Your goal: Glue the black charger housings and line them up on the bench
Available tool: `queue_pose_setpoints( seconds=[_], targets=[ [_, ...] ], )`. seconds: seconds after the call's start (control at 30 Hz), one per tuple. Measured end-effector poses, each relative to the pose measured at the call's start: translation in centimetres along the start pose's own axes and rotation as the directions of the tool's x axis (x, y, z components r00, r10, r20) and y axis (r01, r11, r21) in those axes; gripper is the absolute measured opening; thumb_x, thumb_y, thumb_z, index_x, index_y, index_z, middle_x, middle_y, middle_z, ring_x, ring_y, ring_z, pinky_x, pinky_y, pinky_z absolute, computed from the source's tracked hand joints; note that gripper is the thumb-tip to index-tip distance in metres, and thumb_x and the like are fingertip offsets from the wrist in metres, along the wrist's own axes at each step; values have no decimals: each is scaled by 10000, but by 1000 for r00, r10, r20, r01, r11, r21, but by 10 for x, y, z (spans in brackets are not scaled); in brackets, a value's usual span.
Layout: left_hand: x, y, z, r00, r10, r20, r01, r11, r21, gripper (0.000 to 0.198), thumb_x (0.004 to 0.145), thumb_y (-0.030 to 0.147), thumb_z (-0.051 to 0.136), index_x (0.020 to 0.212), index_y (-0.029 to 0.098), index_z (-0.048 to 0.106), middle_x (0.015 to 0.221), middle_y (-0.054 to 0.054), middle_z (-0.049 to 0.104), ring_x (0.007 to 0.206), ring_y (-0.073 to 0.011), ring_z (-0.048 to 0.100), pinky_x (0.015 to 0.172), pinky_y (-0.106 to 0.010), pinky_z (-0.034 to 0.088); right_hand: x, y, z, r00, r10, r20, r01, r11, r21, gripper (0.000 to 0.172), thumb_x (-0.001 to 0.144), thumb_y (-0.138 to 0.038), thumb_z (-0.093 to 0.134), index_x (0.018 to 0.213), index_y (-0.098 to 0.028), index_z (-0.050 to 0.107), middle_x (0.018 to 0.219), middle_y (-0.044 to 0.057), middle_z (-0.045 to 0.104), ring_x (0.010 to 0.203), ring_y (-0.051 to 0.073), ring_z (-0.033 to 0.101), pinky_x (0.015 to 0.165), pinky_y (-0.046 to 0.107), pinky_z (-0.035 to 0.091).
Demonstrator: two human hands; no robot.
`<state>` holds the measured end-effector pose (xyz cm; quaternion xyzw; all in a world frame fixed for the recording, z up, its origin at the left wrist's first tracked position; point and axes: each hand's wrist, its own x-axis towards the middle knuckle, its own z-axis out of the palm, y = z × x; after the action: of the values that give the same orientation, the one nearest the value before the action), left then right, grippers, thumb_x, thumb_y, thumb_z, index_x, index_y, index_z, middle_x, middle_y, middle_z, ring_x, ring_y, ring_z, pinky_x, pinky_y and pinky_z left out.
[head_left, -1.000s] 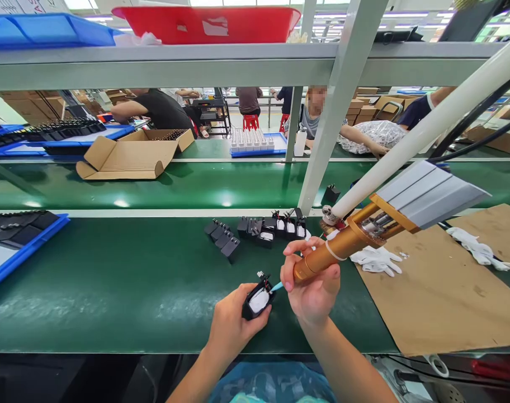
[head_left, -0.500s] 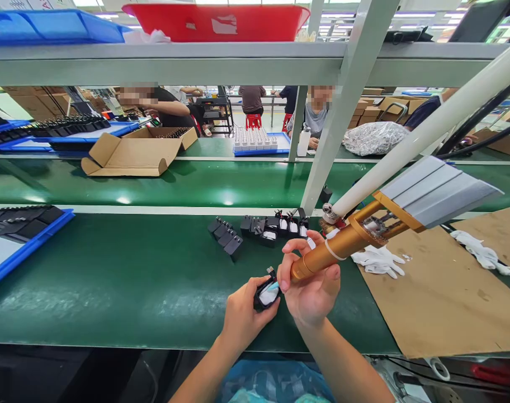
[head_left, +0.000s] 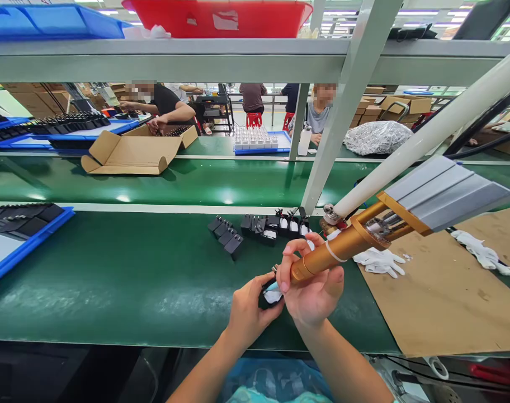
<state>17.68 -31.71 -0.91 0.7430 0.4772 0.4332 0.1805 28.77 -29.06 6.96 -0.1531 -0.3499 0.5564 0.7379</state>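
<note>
In the head view, your left hand (head_left: 249, 308) is closed in a pinch, thumb and fingers on the sides of a small black case (head_left: 273, 296), just above the desk (head_left: 133, 280) in front of you. Your right hand (head_left: 311, 285) is curled around the front end of a bronze dispenser (head_left: 330, 254), some fingers lifted and loose; its light-blue tip (head_left: 272, 286) is at the case's opening, over the white inside.

With the tip there, you look to be partway through this piece. Farther back lie a row of black cases (head_left: 255, 225) and, left of it, a separate dark cluster (head_left: 225, 237). Several near the slanted post (head_left: 328, 145) show white faces (head_left: 293, 226), the rest only dark sides. Which of them are finished and which are waiting, you cannot tell from here, so the amount left stays open.

Your right fingers cover the far side of the held case and much of the tip, so whether the tip touches the white, or anything is coming out, cannot be made out. The case's wires or pins barely show. Your right hand hides the row's near-right end, and the blue tray (head_left: 57, 226) is cut off by the left edge.
</note>
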Motion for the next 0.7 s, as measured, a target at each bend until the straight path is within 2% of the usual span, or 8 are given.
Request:
queue_pose_setpoints(
  seconds=[0.13, 0.23, 0.33, 0.5, 0.6, 0.7],
  targets=[
    [-2, -10, -6, 989, -86, 120, 79, 995, 61, 325, 805, 262, 628, 1112, 227, 525, 1006, -46, 678, 889, -185, 658, 762, -294, 520, 1, -1, -2, 999, 12, -35, -12, 1000, 6, 491, 798, -667, 397, 1113, -304, 498, 851, -1, 594, 375, 80, 464, 340, 237, 327],
    [-6, -24, -13, 958, -170, 231, 143, 981, 131, 320, 800, 277, 623, 1108, 227, 549, 1005, -47, 655, 881, -194, 642, 765, -318, 517, 3, -3, -6, 998, 16, -62, -17, 1000, -8, 483, 803, -656, 392, 1113, -303, 506, 847, -3, 590, 376, 75, 463, 349, 231, 320],
    [-10, -33, -22, 926, -232, 297, 198, 970, 143, 313, 790, 263, 624, 1098, 235, 571, 1012, -39, 654, 883, -200, 638, 778, -336, 519, 6, -5, -12, 997, 1, -77, -2, 1000, -17, 456, 810, -632, 392, 1091, -296, 522, 846, -4, 589, 374, 71, 463, 352, 227, 315],
    [1, -27, -32, 903, -266, 336, 279, 960, 10, 426, 785, 288, 651, 1196, 243, 547, 1251, -74, 606, 1103, -231, 594, 939, -387, 481, 11, -8, -20, 994, -12, -108, 5, 998, -60, 442, 816, -620, 377, 1090, -301, 512, 851, -4, 584, 369, 74, 454, 340, 231, 309],
    [9, -19, -27, 900, -274, 339, 301, 953, -29, 410, 834, 307, 600, 1233, 241, 536, 1220, -74, 636, 1097, -222, 607, 939, -369, 483, 12, -8, -23, 995, -11, -96, 6, 999, -54, 425, 830, -602, 373, 1098, -303, 511, 861, -3, 586, 379, 72, 462, 350, 232, 321],
    [11, -17, -15, 921, -259, 291, 278, 960, -23, 326, 858, 230, 522, 1182, 232, 557, 1113, -48, 687, 1002, -188, 647, 879, -324, 507, 12, -9, -25, 998, -8, -67, 6, 999, -36, 408, 844, -583, 381, 1107, -302, 515, 869, -3, 589, 383, 70, 471, 356, 232, 335]
  ],
)
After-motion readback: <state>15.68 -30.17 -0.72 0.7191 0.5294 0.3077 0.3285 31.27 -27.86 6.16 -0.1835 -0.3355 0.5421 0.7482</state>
